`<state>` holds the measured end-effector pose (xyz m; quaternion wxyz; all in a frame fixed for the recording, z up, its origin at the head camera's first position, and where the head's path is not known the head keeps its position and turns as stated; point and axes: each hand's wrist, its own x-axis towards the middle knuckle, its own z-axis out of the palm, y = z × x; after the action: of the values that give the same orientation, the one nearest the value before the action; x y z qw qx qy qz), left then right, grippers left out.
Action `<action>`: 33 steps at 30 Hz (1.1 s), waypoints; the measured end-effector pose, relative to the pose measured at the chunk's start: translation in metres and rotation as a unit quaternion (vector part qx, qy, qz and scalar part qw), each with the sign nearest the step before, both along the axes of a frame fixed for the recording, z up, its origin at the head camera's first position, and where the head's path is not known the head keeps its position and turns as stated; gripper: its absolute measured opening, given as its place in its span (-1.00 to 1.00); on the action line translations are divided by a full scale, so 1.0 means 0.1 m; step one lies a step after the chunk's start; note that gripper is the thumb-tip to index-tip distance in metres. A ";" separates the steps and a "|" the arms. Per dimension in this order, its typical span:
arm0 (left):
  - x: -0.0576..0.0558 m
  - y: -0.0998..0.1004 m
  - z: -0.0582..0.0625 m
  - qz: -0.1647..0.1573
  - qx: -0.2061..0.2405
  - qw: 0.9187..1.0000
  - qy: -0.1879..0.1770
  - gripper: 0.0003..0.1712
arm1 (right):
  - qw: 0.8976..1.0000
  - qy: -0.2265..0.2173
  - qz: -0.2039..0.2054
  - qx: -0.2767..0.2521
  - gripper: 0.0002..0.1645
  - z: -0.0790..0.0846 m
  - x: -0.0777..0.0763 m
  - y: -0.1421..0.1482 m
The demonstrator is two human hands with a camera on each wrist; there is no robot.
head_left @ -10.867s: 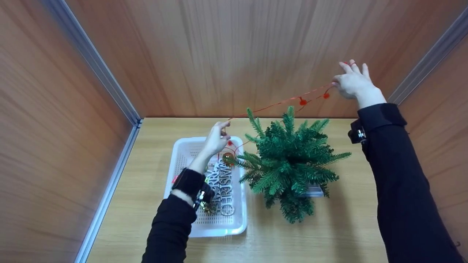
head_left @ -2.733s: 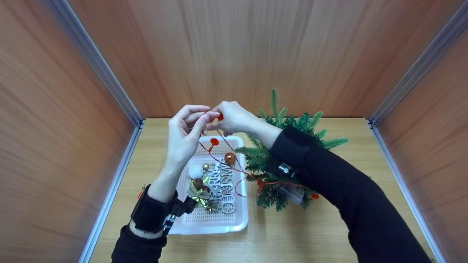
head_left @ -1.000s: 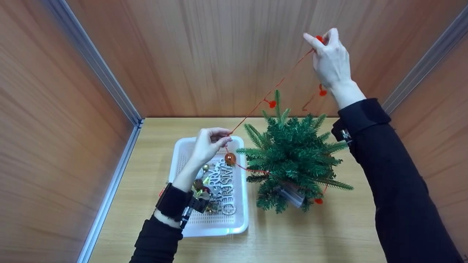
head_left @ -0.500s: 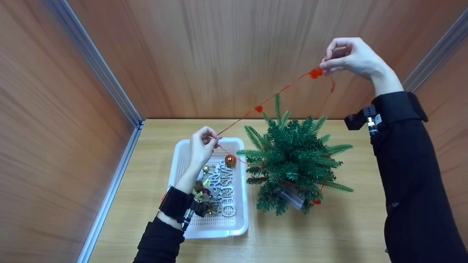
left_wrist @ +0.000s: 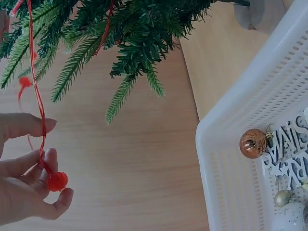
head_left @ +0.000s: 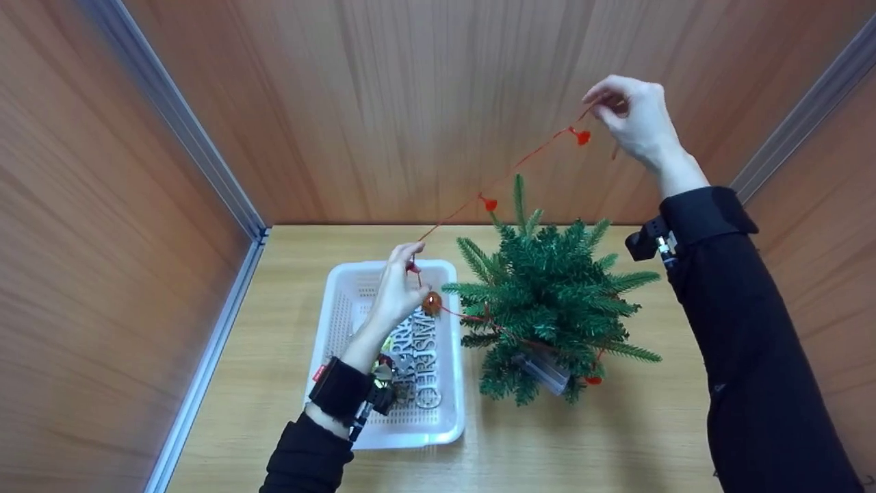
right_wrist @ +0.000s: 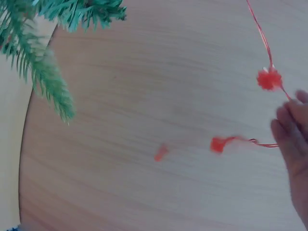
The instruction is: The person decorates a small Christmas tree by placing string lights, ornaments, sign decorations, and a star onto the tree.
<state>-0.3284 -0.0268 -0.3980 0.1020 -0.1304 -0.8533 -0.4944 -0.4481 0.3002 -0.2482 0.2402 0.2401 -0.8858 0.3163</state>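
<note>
Head view: two hands, one small green tree (head_left: 547, 294) on the surface (head_left: 267, 308). The left hand (head_left: 394, 289), left of the tree, has thumb and forefinger parted, string gripped among its other, bent fingers; the right hand (head_left: 640, 120), raised beyond the tree's right side, pinches with thumb and fingertips. The red garland (head_left: 489, 204) stretches between them, then continues from the left hand to the tree's left side. Three pom-poms (head_left: 582, 137) show. One white basket (head_left: 454, 383) left of the tree contains one copper ball (head_left: 432, 302) and lettering (head_left: 426, 359).

Left wrist view: one pom-pom sits at the left hand's fingertips, apart from the tree; two blurred ones are nearer the tree. One gold ball (left_wrist: 282, 198) shows.

Right wrist view: the right hand, partly cut off, is well apart from the tree; three pom-poms show, one just beside its fingertips.
</note>
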 end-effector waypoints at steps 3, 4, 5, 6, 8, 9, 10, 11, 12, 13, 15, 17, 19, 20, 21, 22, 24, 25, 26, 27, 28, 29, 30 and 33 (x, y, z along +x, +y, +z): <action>-0.01 0.04 -0.01 -0.019 -0.004 0.999 0.025 -0.20 | 0.999 0.045 -0.018 0.019 -0.79 -0.01 0.00 0.00; -0.02 0.06 -0.01 -0.023 -0.009 0.999 0.032 -0.17 | 0.998 0.051 -0.027 0.038 -0.78 -0.02 0.00 0.00; -0.03 0.08 -0.01 -0.027 -0.013 0.999 0.032 -0.14 | 0.996 0.053 -0.038 0.063 -0.77 -0.03 0.00 0.00; -0.04 0.09 -0.01 -0.031 -0.020 0.999 0.031 -0.10 | 0.994 0.052 -0.046 0.088 -0.76 -0.04 -0.01 0.00; -0.06 0.12 -0.01 -0.041 -0.033 0.998 0.015 -0.02 | 0.988 0.042 -0.055 0.138 -0.73 -0.08 -0.02 0.00; -0.08 0.13 -0.02 -0.049 -0.039 0.998 0.004 0.01 | 0.985 0.031 -0.058 0.157 -0.70 -0.11 -0.02 0.00; -0.10 0.14 -0.02 -0.060 -0.043 0.997 -0.004 0.03 | 0.983 0.013 -0.061 0.174 -0.64 -0.14 -0.03 0.01; -0.12 0.16 -0.03 -0.072 -0.047 0.996 -0.010 0.05 | 0.980 -0.004 -0.062 0.189 -0.58 -0.17 -0.04 0.02; -0.15 0.17 -0.03 -0.083 -0.051 0.995 -0.016 0.06 | 0.977 -0.024 -0.063 0.201 -0.52 -0.20 -0.04 0.04; -0.17 0.19 -0.04 -0.093 -0.055 0.994 -0.019 0.05 | 0.974 -0.048 -0.065 0.211 -0.47 -0.23 -0.04 0.05; -0.23 0.22 -0.05 -0.111 -0.063 0.992 -0.017 0.01 | 0.967 -0.099 -0.071 0.224 -0.41 -0.29 -0.04 0.10; -0.28 0.25 -0.06 -0.127 -0.068 0.990 -0.015 -0.03 | 0.959 -0.145 -0.077 0.233 -0.39 -0.35 -0.03 0.16; -0.32 0.28 -0.07 -0.144 -0.072 0.987 -0.008 -0.06 | 0.950 -0.185 -0.085 0.237 -0.38 -0.41 -0.02 0.24; -0.34 0.30 -0.07 -0.155 -0.074 0.985 -0.002 -0.07 | 0.947 -0.198 -0.089 0.238 -0.39 -0.43 -0.01 0.28; -0.36 0.31 -0.07 -0.166 -0.077 0.983 0.005 -0.09 | 0.944 -0.209 -0.093 0.237 -0.40 -0.46 0.00 0.33; -0.37 0.32 -0.07 -0.176 -0.078 0.981 0.011 -0.10 | 0.942 -0.220 -0.100 0.235 -0.41 -0.48 0.01 0.37; -0.39 0.33 -0.07 -0.192 -0.080 0.978 0.024 -0.12 | 0.938 -0.234 -0.111 0.230 -0.43 -0.51 0.03 0.47; -0.40 0.34 -0.07 -0.196 -0.080 0.977 0.030 -0.13 | 0.937 -0.238 -0.115 0.227 -0.44 -0.53 0.04 0.52; -0.41 0.34 -0.07 -0.199 -0.076 0.976 0.034 -0.15 | 0.937 -0.242 -0.120 0.223 -0.45 -0.54 0.04 0.56; -0.41 0.34 -0.08 -0.200 -0.071 0.977 0.037 -0.17 | 0.936 -0.245 -0.123 0.221 -0.46 -0.55 0.05 0.61; -0.42 0.34 -0.09 -0.200 -0.062 0.977 0.038 -0.19 | 0.936 -0.248 -0.125 0.217 -0.47 -0.55 0.06 0.66; -0.42 0.34 -0.09 -0.199 -0.054 0.978 0.042 -0.21 | 0.935 -0.254 -0.126 0.213 -0.47 -0.56 0.07 0.71; -0.42 0.34 -0.10 -0.199 -0.043 0.978 0.044 -0.23 | 0.935 -0.260 -0.126 0.207 -0.46 -0.57 0.08 0.75; -0.41 0.35 -0.13 -0.196 0.003 0.980 0.030 -0.28 | 0.935 -0.265 -0.121 0.201 -0.46 -0.61 0.12 0.87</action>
<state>-0.3690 0.0080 -0.4115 0.0288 -0.3097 -0.8063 -0.5031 -0.4359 0.3874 -0.3095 -0.0200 0.0823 -0.9846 0.1526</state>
